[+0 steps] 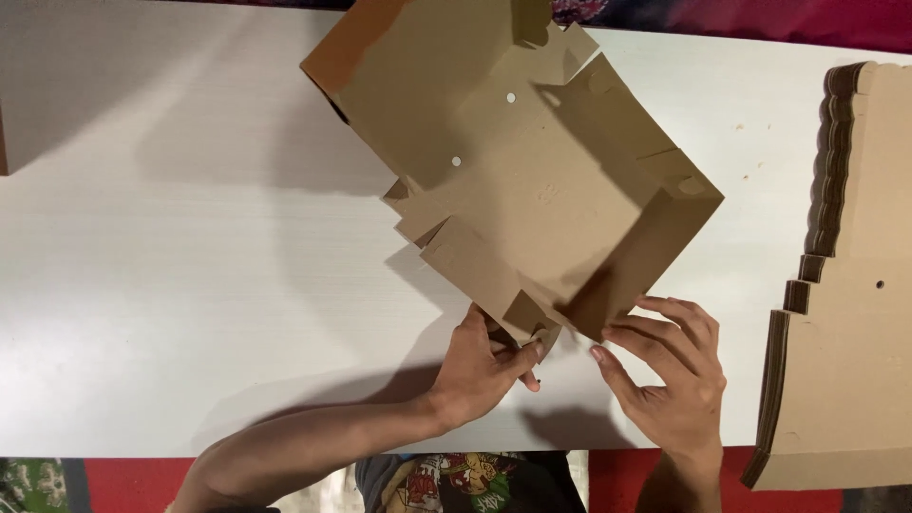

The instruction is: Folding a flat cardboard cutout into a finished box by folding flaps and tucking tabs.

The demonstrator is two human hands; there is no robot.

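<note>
1. The half-folded brown cardboard box (532, 180) lies on the white table (171, 285).
2. The left hand (480, 370) pinches the box's near corner flap.
3. The right hand (670, 375), fingers spread open, touches the box's near wall.
4. A stack of flat brown cardboard sheets (855, 285) sits right of the box.

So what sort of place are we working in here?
Probably a box-folding station: a white table, a half-folded cardboard box under both hands, and a stack of flat cardboard blanks at the right.

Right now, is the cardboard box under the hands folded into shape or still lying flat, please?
Partly folded: the cardboard box has side walls raised, its lid panel open, and the left hand and right hand at its near corner.
</note>
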